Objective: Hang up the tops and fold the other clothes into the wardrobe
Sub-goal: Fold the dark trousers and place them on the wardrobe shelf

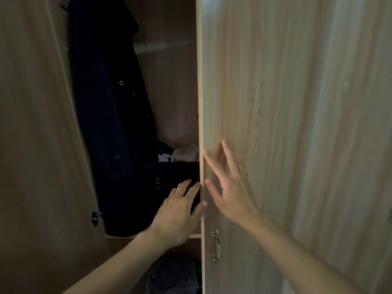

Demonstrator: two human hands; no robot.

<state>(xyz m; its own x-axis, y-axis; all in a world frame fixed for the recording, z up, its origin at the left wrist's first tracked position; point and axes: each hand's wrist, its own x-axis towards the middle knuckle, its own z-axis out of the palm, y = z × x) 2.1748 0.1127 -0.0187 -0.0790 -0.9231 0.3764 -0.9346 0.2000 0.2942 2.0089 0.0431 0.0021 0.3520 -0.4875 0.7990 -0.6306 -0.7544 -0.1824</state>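
Observation:
The wooden wardrobe stands close in front of me, its left door [38, 145] swung open. A long dark coat [110, 107] with metal snaps hangs inside. Below it a pile of dark clothes [135, 200] lies on a shelf, with a beige garment [185, 153] behind it. My left hand [178, 213] reaches into the opening, fingers at the inner edge of the right door [265, 102], thumb on the edge. My right hand [229, 187] lies flat with spread fingers on the outer face of that door. Neither hand holds anything.
A brass handle [216, 245] sits low on the right door near its edge. A dark knob [95, 217] is on the left door's inner side. More dark folded fabric [171, 274] lies on a lower shelf. A second closed panel [356, 145] is at far right.

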